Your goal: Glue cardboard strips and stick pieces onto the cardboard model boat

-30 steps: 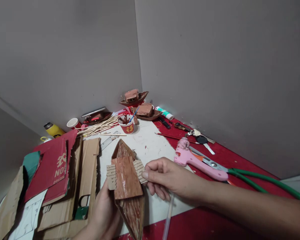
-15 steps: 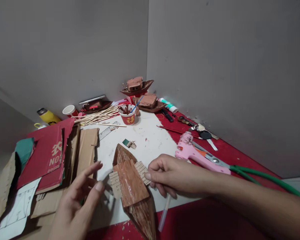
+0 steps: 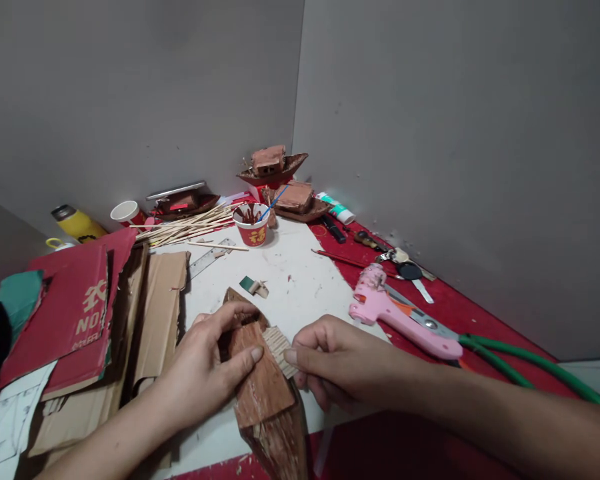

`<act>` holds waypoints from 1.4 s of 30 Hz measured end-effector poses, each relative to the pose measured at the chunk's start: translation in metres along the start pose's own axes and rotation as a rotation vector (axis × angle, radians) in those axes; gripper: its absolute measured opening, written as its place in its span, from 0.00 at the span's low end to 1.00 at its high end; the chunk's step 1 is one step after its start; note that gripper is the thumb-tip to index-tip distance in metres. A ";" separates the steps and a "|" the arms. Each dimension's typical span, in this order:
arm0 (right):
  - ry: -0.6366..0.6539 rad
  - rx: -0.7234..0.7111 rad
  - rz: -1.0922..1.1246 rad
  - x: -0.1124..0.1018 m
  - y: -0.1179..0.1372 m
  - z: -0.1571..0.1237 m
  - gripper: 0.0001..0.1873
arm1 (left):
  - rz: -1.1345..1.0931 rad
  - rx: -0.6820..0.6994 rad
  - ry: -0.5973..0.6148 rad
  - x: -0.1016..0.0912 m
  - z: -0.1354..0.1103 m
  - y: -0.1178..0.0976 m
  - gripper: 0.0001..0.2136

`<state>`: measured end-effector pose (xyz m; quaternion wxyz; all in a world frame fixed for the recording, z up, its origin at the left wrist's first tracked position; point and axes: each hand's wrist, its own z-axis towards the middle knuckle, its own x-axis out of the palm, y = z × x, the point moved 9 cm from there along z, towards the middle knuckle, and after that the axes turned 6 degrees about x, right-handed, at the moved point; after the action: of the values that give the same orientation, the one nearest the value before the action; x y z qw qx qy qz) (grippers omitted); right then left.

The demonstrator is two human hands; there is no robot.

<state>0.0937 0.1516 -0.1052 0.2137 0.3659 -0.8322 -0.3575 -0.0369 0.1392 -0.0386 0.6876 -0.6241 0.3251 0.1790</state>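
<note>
A brown cardboard boat model (image 3: 267, 400) with a glossy reddish-brown roof lies on the white sheet (image 3: 290, 273) in front of me. My left hand (image 3: 207, 363) rests over the roof from the left, thumb and fingers closed round it. My right hand (image 3: 337, 360) pinches the ribbed flap (image 3: 279, 345) of small sticks at the roof's right edge. The boat's pointed bow shows just past my left fingers.
A pink glue gun (image 3: 395, 310) and green-handled scissors (image 3: 505, 357) lie to the right on the red cloth. Torn cardboard (image 3: 155, 320) and a red box (image 3: 65, 313) lie left. At the back stand a paint cup (image 3: 251, 225), loose sticks (image 3: 190, 230), finished boats (image 3: 273, 167), keys (image 3: 405, 267).
My left hand, open and off the boat half a second ago, has come down onto its roof and closed on it. The right hand kept its pinch on the flap.
</note>
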 end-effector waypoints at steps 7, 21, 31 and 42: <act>0.018 0.011 0.054 0.003 -0.002 0.000 0.14 | -0.053 -0.016 -0.045 0.005 -0.003 0.004 0.15; -0.271 -0.347 -0.054 -0.024 0.041 0.002 0.11 | 0.015 0.006 -0.047 0.005 -0.005 0.005 0.15; -0.136 -0.218 0.002 -0.015 0.033 0.013 0.07 | 0.012 0.029 -0.056 0.009 -0.004 -0.001 0.15; -0.114 -0.200 0.167 -0.013 0.021 0.013 0.06 | 0.044 0.029 -0.070 0.011 -0.005 -0.004 0.13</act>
<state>0.0842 0.1774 -0.0991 0.2303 0.2514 -0.8307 -0.4401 -0.0271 0.1320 -0.0433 0.7033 -0.6001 0.3171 0.2113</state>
